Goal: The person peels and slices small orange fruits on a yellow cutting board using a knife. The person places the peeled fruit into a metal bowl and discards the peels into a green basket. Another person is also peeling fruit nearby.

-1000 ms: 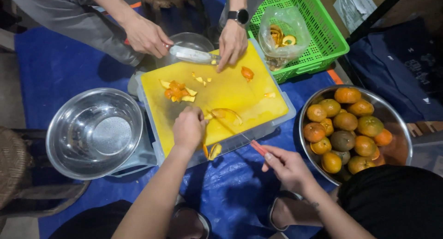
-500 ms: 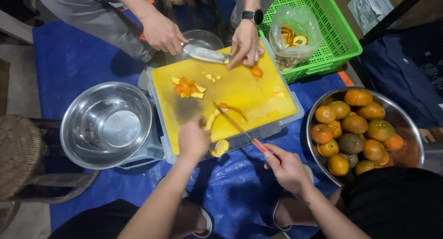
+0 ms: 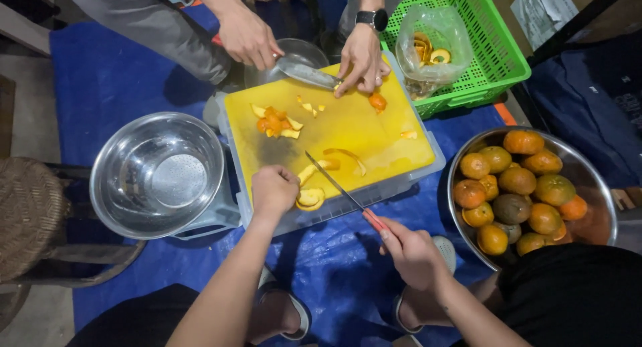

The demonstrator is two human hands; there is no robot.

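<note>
On the near edge of the yellow cutting board (image 3: 348,129), the left hand (image 3: 274,190) is curled shut, knuckles up, so can't tell what's under it, though orange peel (image 3: 311,198) lies touching it on the right. Right hand (image 3: 411,250) sits nearer, off the board, clamped on a red-handled knife (image 3: 341,190) whose blade angles far-left between the peels. Across the board another person's hands work with a bigger knife (image 3: 307,74). Far right, a clear plastic bag (image 3: 428,49) with peels sits in a green basket (image 3: 495,52); a steel bowl of oranges (image 3: 518,186) is right.
</note>
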